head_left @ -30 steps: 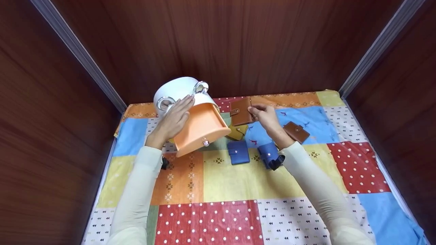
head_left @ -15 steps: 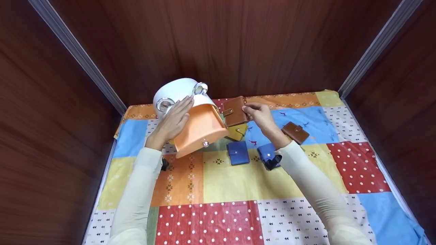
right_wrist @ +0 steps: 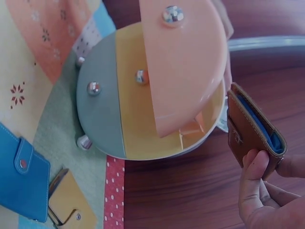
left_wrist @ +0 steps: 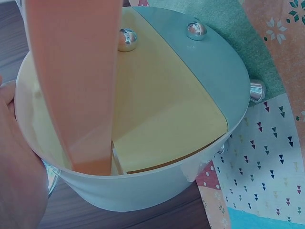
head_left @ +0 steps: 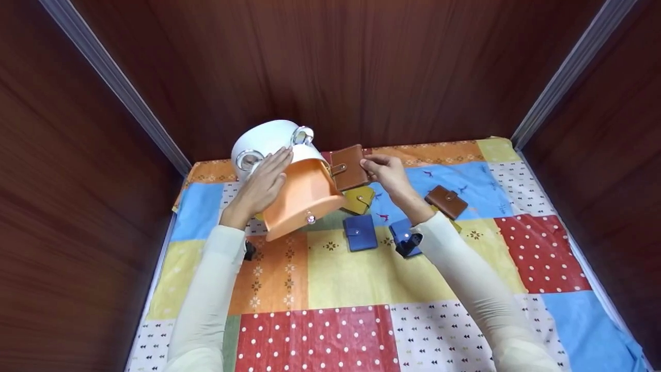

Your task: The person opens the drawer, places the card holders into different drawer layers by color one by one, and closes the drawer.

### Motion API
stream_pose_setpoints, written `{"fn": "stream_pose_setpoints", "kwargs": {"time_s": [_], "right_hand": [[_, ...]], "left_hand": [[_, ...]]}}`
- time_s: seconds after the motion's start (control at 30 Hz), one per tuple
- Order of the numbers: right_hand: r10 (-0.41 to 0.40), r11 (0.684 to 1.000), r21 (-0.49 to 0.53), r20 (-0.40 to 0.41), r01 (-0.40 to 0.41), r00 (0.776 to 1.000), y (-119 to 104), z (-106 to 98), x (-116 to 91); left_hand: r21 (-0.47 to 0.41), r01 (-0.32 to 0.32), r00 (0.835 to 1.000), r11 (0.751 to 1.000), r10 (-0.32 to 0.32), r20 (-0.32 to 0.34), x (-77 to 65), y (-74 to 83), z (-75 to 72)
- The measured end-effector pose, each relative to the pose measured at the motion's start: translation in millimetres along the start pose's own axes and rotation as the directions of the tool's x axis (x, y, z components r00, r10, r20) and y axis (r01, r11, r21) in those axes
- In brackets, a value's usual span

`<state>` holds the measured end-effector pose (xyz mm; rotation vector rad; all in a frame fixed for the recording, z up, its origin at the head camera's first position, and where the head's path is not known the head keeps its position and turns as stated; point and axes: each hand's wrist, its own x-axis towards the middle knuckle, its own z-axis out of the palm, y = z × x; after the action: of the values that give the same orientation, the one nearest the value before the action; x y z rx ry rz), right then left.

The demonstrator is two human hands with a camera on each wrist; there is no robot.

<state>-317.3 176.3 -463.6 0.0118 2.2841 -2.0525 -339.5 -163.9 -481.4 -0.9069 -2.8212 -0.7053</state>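
Note:
A white round drawer box (head_left: 266, 138) stands at the back left, its peach top drawer (head_left: 304, 188) pulled out. My left hand (head_left: 258, 188) rests with straight fingers on the box's upper side, above that drawer. Right of the box, my right hand (head_left: 393, 178) pinches a brown snap wallet (head_left: 348, 168) by its right edge. Blue lining shows along the edge of this wallet (right_wrist: 250, 126) in the right wrist view. There it hangs beside the drawer, apart from it. Below the peach drawer, a yellow drawer (left_wrist: 162, 105) and a grey-green one (left_wrist: 205, 71) are closed.
On the patchwork cloth (head_left: 351, 279) lie a yellow wallet (head_left: 359, 199), a blue wallet (head_left: 361, 233), another blue wallet (head_left: 399, 230) partly behind the right wrist, and a brown wallet (head_left: 447, 201) over something yellow. Dark wood panels (head_left: 330, 72) enclose the back and sides.
My right hand has carried the brown wallet leftward, closer to the peach drawer. My left hand stays on the box, which has hardly moved.

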Motion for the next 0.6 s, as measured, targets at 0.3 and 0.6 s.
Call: {"fn": "stream_pose_setpoints", "kwargs": {"time_s": [0.3,0.6], "right_hand": [[-0.023,1.0,-0.002,0.008,0.023,1.0,-1,12,3],[-0.021,1.0,-0.008,0.013,0.021,1.0,-1,21,6]], "left_hand": [[-0.013,-0.005,1.0,1.0,0.005,-0.013,-0.9,-0.5,-0.1],[-0.017,0.011,1.0,1.0,-0.012,-0.009,0.2,0.0,0.6]]}}
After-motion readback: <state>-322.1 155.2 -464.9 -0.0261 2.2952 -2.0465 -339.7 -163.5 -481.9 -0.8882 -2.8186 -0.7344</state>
